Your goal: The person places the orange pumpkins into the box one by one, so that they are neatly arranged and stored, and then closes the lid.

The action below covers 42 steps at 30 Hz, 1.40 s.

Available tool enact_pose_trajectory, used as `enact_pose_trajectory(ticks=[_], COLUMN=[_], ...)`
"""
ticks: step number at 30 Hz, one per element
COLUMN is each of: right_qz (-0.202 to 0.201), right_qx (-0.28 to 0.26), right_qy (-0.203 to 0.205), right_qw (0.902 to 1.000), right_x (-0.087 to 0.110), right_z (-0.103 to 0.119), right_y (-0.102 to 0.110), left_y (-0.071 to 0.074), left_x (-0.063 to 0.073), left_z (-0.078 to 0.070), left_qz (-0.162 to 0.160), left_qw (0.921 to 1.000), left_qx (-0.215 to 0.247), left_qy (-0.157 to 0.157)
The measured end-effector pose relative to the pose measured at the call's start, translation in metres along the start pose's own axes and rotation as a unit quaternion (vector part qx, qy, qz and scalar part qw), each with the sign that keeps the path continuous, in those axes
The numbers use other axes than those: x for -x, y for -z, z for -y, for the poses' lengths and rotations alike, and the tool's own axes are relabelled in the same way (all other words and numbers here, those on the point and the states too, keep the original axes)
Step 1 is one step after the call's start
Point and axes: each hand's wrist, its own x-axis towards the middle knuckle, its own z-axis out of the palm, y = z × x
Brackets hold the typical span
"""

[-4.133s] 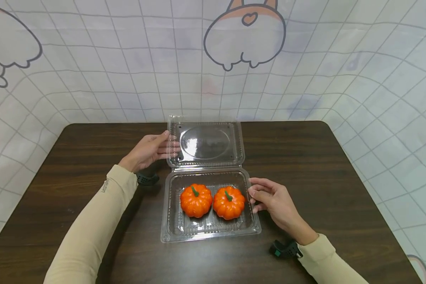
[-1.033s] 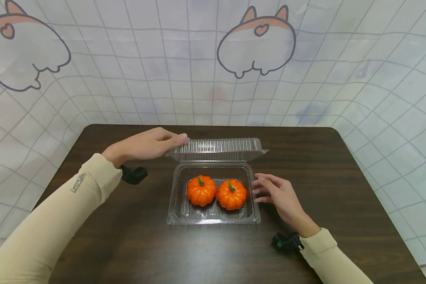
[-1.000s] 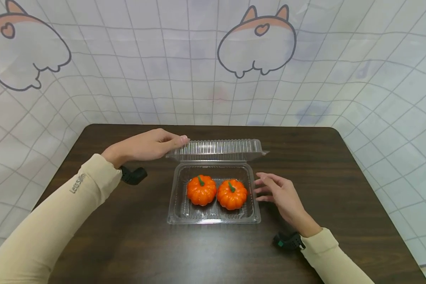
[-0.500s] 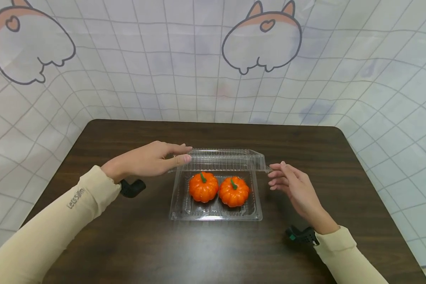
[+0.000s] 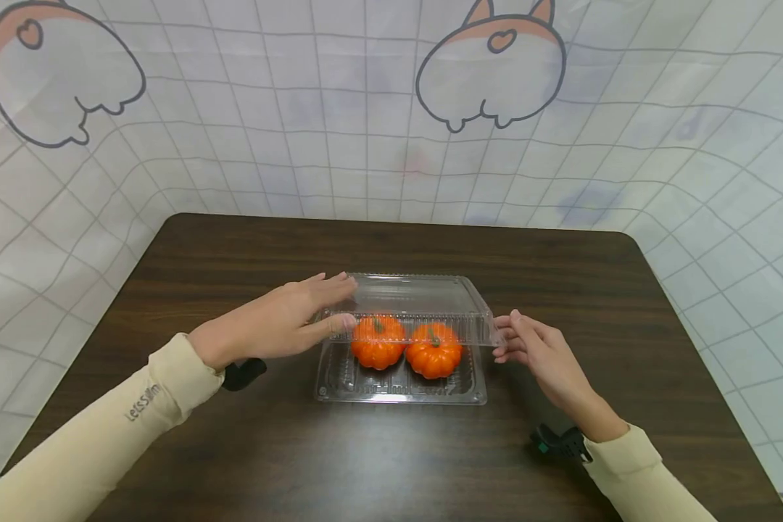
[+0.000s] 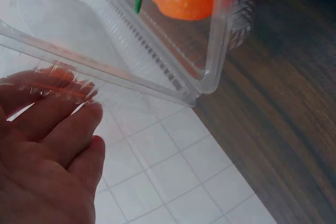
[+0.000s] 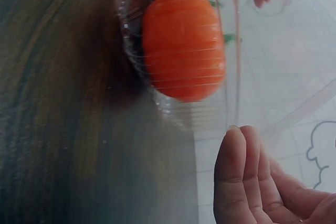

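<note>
Two small orange pumpkins with green stems, the left pumpkin [image 5: 376, 354] and the right pumpkin [image 5: 433, 358], sit side by side in a clear plastic clamshell box [image 5: 398, 398]. Its hinged lid [image 5: 411, 293] slopes over them, partly lowered, with the front edge raised above the base. My left hand [image 5: 283, 317] lies against the lid's left side with fingers extended; in the left wrist view its fingertips touch the lid's rim. At the lid's right front corner, my right hand [image 5: 544, 359] has its fingertips touching or very near the rim, without a clear grip.
The box stands on a dark brown wooden table [image 5: 391, 464]. Behind and beside it hangs a white gridded backdrop [image 5: 339, 145] with cartoon animal drawings. Black bands with cameras are on both wrists.
The lid has swung from lying back behind the base to tilting forward over the pumpkins. My left hand moved forward with it; my right hand shifted from the base's side to the lid's corner.
</note>
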Motion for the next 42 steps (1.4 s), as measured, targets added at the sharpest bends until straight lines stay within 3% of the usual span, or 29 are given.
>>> enact_pose_trajectory(ticks=[14, 23, 27, 35, 42], right_qz=[0.063, 0.121, 0.144, 0.179, 0.204], right_qx=[0.013, 0.002, -0.003, -0.042, -0.047], right_qy=[-0.013, 0.027, 0.036, 0.006, 0.004], right_qw=[0.9978, 0.9923, 0.9889, 0.9829, 0.9778], right_x=[0.011, 0.015, 0.015, 0.016, 0.017], right_z=[-0.011, -0.017, -0.021, -0.025, -0.028], right_y=[-0.002, -0.005, -0.005, -0.004, -0.007], left_y=[-0.024, -0.040, -0.048, -0.066, -0.078], left_x=[0.012, 0.017, 0.019, 0.021, 0.022], left_z=[-0.002, 0.002, 0.004, 0.008, 0.012], left_qz=[-0.013, -0.040, -0.057, -0.098, -0.117], left_qw=[0.9978, 0.9942, 0.9895, 0.9738, 0.9673], left_qx=[-0.062, -0.090, -0.120, -0.189, -0.208], left_qy=[-0.018, -0.042, -0.055, -0.080, -0.086])
